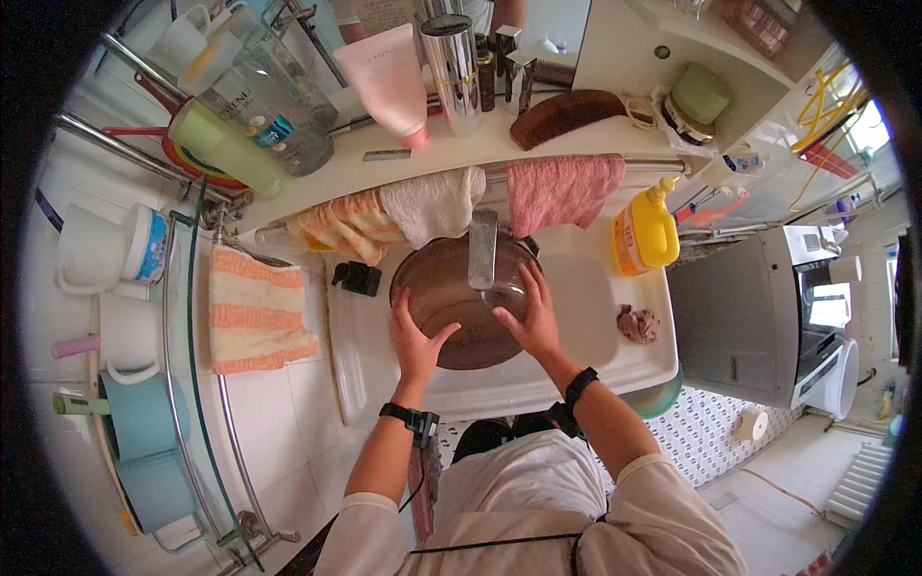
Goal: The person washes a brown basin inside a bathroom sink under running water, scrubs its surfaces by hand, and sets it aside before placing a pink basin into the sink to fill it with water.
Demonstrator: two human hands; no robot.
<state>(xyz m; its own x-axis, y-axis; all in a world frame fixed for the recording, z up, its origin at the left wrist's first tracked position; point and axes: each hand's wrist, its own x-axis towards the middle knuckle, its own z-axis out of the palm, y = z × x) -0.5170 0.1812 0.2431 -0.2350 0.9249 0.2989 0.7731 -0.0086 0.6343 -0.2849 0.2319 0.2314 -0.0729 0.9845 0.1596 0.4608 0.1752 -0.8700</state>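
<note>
Honestly, your left hand [419, 348] and right hand [534, 326] bracket the brown bowl [463, 336], fingers spread apart, toward the sink's [586, 331] back-left corner; slick sides could let it slip.

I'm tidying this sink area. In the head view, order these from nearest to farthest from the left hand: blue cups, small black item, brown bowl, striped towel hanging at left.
1. Brown bowl: in the sink, touching the left hand.
2. Small black item: sink's back left.
3. Striped towel: hanging farther left.
4. Blue cups: far left.
</note>
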